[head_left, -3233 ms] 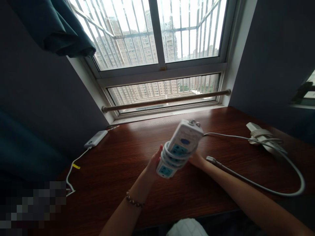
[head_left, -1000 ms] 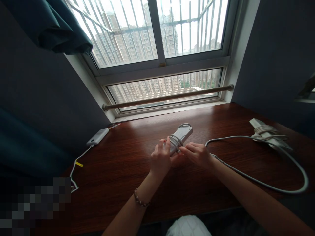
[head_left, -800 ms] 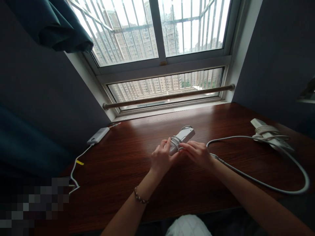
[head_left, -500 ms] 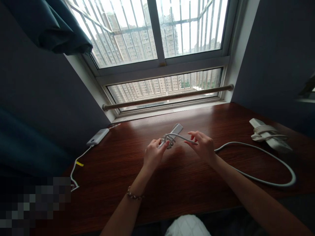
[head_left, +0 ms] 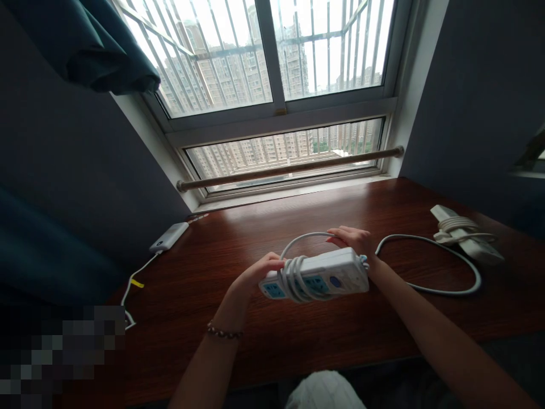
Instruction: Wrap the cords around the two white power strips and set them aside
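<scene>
A white power strip (head_left: 330,262) with blue sockets is raised over the wooden table, its socket face tilted toward me. Several turns of its white cord (head_left: 301,278) wrap around the body near the left end. My left hand (head_left: 258,271) is closed on that left end, thumb along the top edge. Behind the strip's right end, my right hand (head_left: 355,238) has its fingers closed on the cord, which arcs up from the wraps; the strip partly hides this hand. Past my right wrist, the loose cord lies in a wide loop (head_left: 474,278) on the table.
Another white power strip (head_left: 477,247), wound with its own cord, lies at the right. A white power bank-like box (head_left: 170,237) with a cable sits at the left edge near a yellow tag (head_left: 137,283). Beyond the wooden table (head_left: 191,324) is a barred window.
The power strip has turned so its socket face shows and has come nearer. My right hand has moved slightly behind it with the cord, and the loose loop has shrunk leftward.
</scene>
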